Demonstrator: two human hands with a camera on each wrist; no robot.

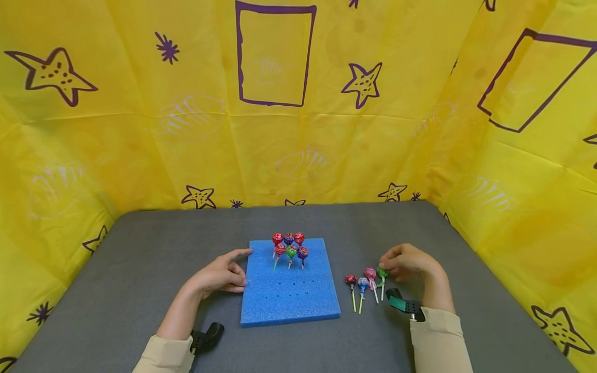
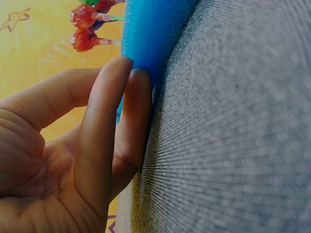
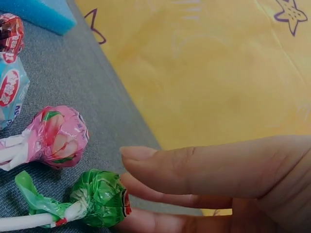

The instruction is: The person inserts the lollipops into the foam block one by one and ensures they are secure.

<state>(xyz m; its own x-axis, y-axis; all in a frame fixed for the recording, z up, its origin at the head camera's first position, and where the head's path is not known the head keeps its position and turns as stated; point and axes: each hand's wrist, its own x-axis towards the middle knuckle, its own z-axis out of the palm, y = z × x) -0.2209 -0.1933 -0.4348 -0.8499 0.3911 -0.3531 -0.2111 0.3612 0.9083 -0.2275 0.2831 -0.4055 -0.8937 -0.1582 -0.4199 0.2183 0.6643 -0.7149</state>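
My left hand (image 1: pixel 223 272) touches the left side of a blue foam board (image 1: pixel 291 311), index finger stretched toward its far corner. In the left wrist view, fingertips (image 2: pixel 138 80) meet the board's edge. Several wrapped lollipops stand upright in the board, including a green lollipop (image 1: pixel 291 252) and a purple lollipop (image 1: pixel 302 253). My right hand (image 1: pixel 408 260) is at the head of another green lollipop (image 3: pixel 99 198) lying on the table. Its fingers are beside the wrapper, and the thumb hovers apart above. Beside that lie a pink lollipop (image 3: pixel 60 136), a blue lollipop (image 1: pixel 363 285) and a dark red lollipop (image 1: pixel 351 280).
Rows of small holes (image 1: pixel 290 295) mark the board's nearer half. A grey cloth covers the table (image 1: pixel 177 243). Yellow curtains (image 1: pixel 261 155) with purple drawings hang behind and at both sides. Black camera mounts (image 1: pixel 208 336) sit on both wrists.
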